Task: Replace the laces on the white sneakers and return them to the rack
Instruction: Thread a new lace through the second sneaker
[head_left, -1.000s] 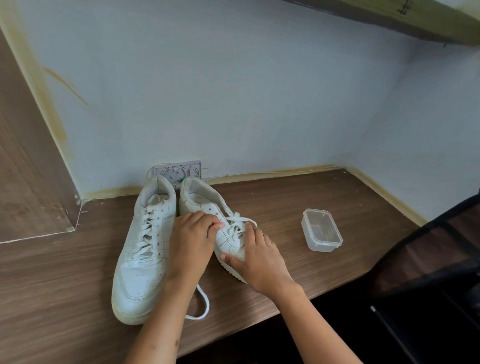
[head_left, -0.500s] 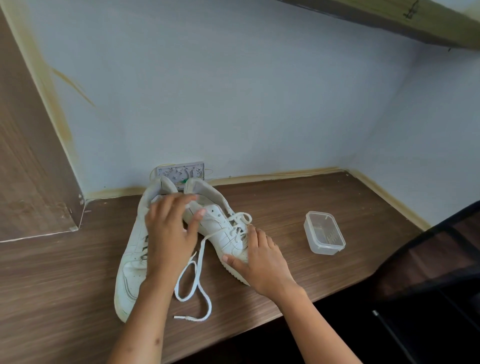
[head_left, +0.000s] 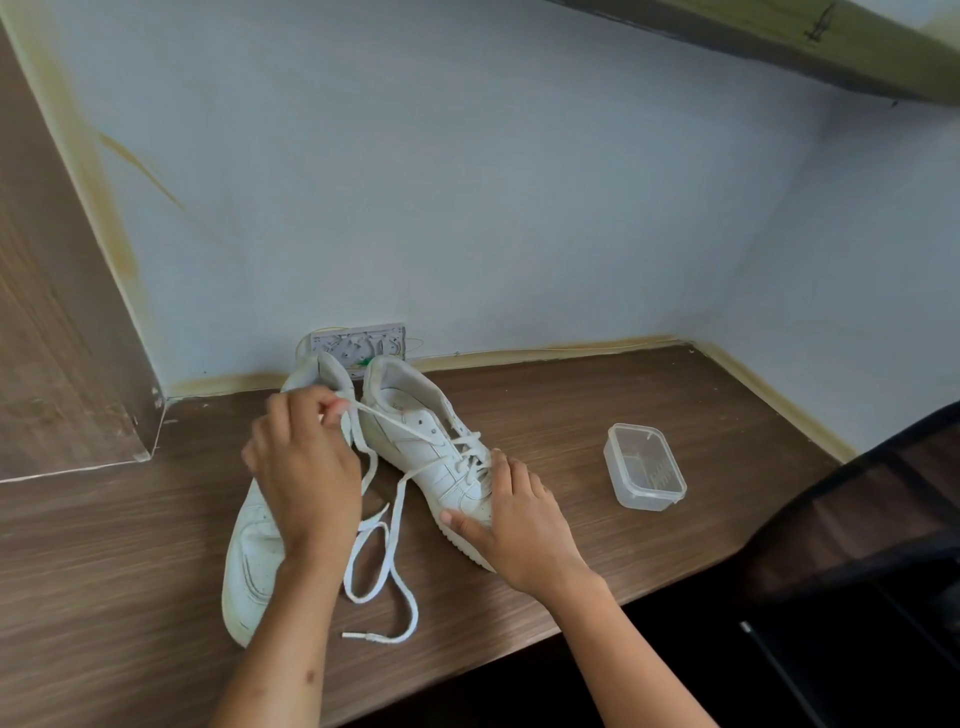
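**Lace coming out of the right-side sneaker, both hands on the job**

Landmark: the wall socket plate (head_left: 358, 347) at the back of the wooden desk (head_left: 571, 415).

- Two white sneakers sit heels toward the socket plate, toes toward the person. Left sneaker (head_left: 249, 561) lies directly in front of the plate and is partly hidden by the forearm. Right sneaker (head_left: 426, 447) is just right of the plate, angled out to the right, tilted onto its side edge.
- Left hand (head_left: 304, 478) is raised over the left sneaker's collar, close in front of the plate. Fingers curled, tips pinching the white lace (head_left: 395, 525) near the heel end.
- From the pinch the lace runs taut across to the right sneaker's eyelets. The rest drops in loose loops onto the desk between the two shoes, free tip lying nearest the desk's front edge.
- Right hand (head_left: 511, 519) rests on the toe of the right sneaker; fingers straight over the upper, thumb against the sole edge, pressing it down. Nothing gripped.
- Clear plastic container (head_left: 644, 467), lid on, stands well right of the plate, apart from the shoes.
- Dark chair (head_left: 857, 545) at the right, beyond the container.
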